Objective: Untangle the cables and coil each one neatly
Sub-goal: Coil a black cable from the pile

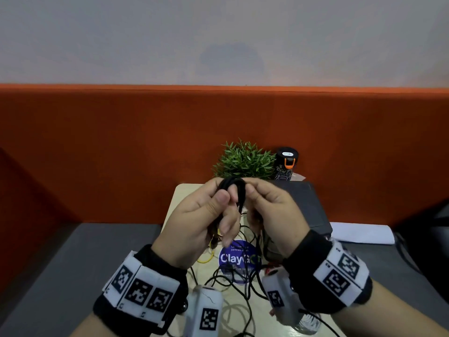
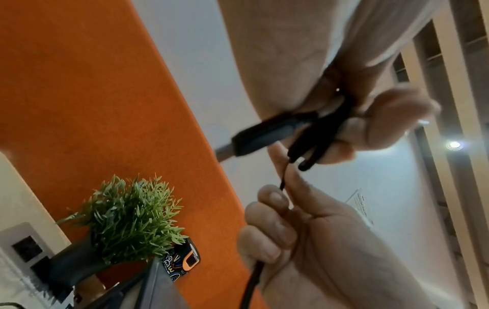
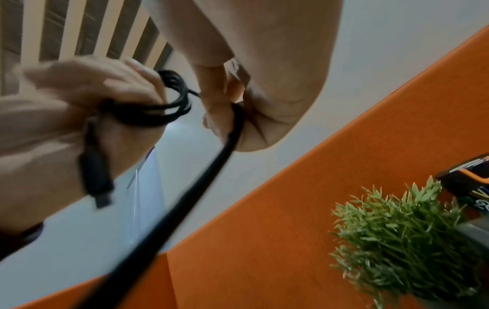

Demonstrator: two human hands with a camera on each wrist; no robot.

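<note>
I hold a black cable (image 1: pixel 232 185) up above the table, partly wound into a small coil. My left hand (image 1: pixel 226 198) grips the coil (image 3: pixel 161 108), and a USB plug (image 2: pixel 254 138) sticks out below its fingers. My right hand (image 1: pixel 250 193) pinches the free run of the same cable (image 3: pixel 185 198), which trails down toward the table. Below my hands, a tangle of thin black cables (image 1: pixel 233 278) lies with a yellow cable (image 1: pixel 206 259) and a white cable (image 1: pixel 233 310). My hands hide part of it.
A green plant (image 1: pixel 244 161) and a dark can (image 1: pixel 286 164) stand at the back against the orange partition (image 1: pixel 121 154). A dark box (image 1: pixel 311 207) and white paper (image 1: pixel 362 233) lie right. A blue sticker (image 1: pixel 239 257) marks the light board (image 1: pixel 179 198). A clear bottle (image 1: pixel 308 322) lies near right.
</note>
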